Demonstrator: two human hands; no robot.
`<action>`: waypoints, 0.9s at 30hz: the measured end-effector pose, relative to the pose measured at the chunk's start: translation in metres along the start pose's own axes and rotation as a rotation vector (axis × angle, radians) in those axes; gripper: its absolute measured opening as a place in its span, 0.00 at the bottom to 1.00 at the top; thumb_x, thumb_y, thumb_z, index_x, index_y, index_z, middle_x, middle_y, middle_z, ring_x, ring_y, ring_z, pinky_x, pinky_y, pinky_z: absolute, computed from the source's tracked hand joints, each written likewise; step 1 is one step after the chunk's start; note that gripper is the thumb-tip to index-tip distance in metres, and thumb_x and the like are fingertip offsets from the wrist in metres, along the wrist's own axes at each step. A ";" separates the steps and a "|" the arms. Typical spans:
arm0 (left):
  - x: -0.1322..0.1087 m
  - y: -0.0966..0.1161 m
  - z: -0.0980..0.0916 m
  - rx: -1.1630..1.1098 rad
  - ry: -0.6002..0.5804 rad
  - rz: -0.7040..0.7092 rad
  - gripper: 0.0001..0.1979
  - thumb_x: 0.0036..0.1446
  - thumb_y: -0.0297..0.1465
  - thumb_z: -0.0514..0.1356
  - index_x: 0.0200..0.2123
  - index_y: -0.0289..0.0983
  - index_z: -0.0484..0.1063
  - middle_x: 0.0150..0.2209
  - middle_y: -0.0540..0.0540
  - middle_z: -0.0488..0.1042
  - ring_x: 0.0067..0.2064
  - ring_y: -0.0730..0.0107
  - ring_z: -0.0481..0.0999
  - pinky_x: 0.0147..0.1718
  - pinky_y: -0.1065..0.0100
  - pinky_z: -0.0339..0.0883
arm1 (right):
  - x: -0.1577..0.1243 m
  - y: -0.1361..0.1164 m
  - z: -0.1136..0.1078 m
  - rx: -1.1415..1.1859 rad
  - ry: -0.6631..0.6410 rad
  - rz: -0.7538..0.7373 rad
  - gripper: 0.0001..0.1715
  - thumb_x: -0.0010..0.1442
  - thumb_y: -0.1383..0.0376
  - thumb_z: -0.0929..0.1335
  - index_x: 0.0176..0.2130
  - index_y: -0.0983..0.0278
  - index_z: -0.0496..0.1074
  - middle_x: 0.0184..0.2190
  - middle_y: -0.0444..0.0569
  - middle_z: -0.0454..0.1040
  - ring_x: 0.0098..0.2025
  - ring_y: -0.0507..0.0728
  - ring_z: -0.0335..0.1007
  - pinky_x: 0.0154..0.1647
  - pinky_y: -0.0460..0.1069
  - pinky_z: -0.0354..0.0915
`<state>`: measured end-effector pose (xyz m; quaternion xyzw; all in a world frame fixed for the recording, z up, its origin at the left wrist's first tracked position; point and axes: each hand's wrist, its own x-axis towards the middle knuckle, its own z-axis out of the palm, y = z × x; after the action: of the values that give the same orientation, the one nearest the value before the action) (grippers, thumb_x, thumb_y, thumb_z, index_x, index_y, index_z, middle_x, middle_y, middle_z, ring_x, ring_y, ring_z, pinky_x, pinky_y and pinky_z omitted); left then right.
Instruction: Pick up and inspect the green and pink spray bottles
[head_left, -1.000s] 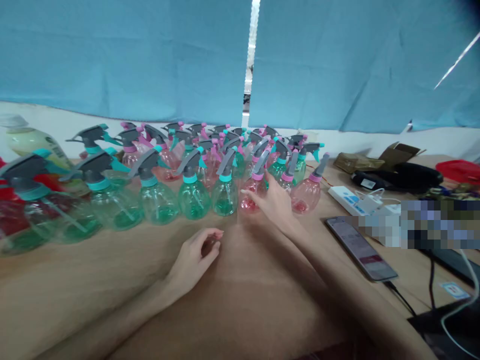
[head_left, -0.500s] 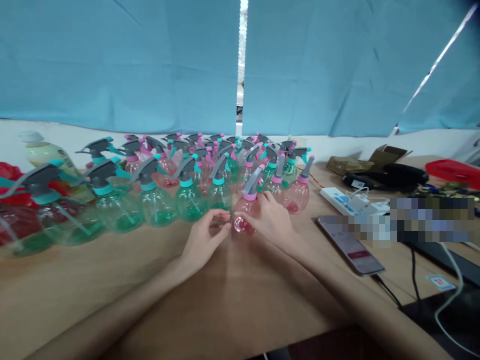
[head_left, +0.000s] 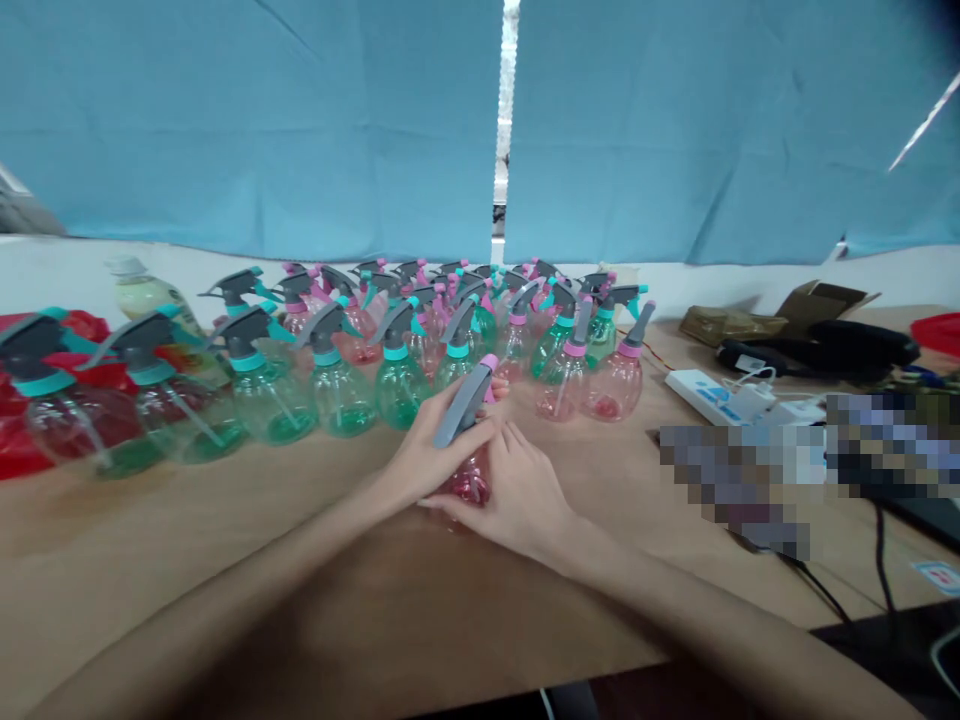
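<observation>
Both hands are on one pink spray bottle [head_left: 471,478] with a grey and pink trigger head, held tilted above the table's front part. My left hand [head_left: 431,435] is closed around its neck, just below the sprayer head, and hides the collar. Lower down, my right hand [head_left: 521,490] wraps the round body, thumb across the near side. Behind the hands a row of green spray bottles [head_left: 343,398] with turquoise collars runs off to the left. Two pink spray bottles [head_left: 613,385] stand close together to the right of the hands.
More spray bottles crowd the back by the blue curtain [head_left: 300,130]. At left are a pale capped bottle [head_left: 142,290] and red plastic [head_left: 22,440]. A white power strip [head_left: 701,395], a blurred-out phone [head_left: 731,490], cables and an opened box [head_left: 817,305] lie at right.
The pink spray bottle has come nearer and turned, away from the pink pair. My left hand, empty before, has closed around its neck; my right hand has kept hold. The view has shifted left.
</observation>
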<state>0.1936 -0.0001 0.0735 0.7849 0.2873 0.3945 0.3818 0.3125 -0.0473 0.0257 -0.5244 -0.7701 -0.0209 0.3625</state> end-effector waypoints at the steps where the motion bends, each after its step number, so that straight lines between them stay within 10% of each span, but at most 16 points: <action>1: -0.002 0.000 -0.003 -0.003 0.010 -0.005 0.20 0.56 0.28 0.55 0.53 0.39 0.65 0.49 0.44 0.71 0.46 0.63 0.73 0.50 0.58 0.65 | 0.000 -0.001 0.003 0.037 -0.009 0.003 0.46 0.48 0.37 0.63 0.50 0.70 0.61 0.45 0.62 0.70 0.47 0.67 0.67 0.43 0.60 0.67; 7: -0.012 -0.005 -0.025 0.008 0.114 -0.011 0.18 0.51 0.24 0.55 0.47 0.41 0.70 0.47 0.47 0.73 0.46 0.65 0.73 0.51 0.59 0.64 | -0.004 0.021 0.009 0.344 -0.258 -0.144 0.47 0.50 0.43 0.67 0.59 0.64 0.52 0.55 0.58 0.64 0.56 0.65 0.62 0.53 0.61 0.62; 14: -0.014 -0.018 -0.049 0.128 0.198 -0.066 0.20 0.48 0.24 0.55 0.45 0.43 0.71 0.38 0.50 0.76 0.39 0.66 0.74 0.41 0.63 0.68 | -0.007 0.070 0.025 0.195 -0.319 -0.118 0.34 0.58 0.49 0.64 0.58 0.62 0.58 0.57 0.56 0.64 0.58 0.62 0.60 0.57 0.61 0.59; 27: -0.001 -0.019 -0.050 0.194 0.163 -0.042 0.15 0.46 0.27 0.53 0.38 0.45 0.71 0.30 0.52 0.73 0.31 0.66 0.71 0.29 0.65 0.67 | 0.004 0.066 0.039 0.190 -0.384 -0.254 0.30 0.61 0.51 0.62 0.55 0.66 0.64 0.56 0.55 0.66 0.60 0.59 0.58 0.60 0.58 0.56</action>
<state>0.1478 0.0276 0.0776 0.7774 0.3704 0.4191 0.2879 0.3457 0.0012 -0.0239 -0.3815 -0.8831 0.1064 0.2517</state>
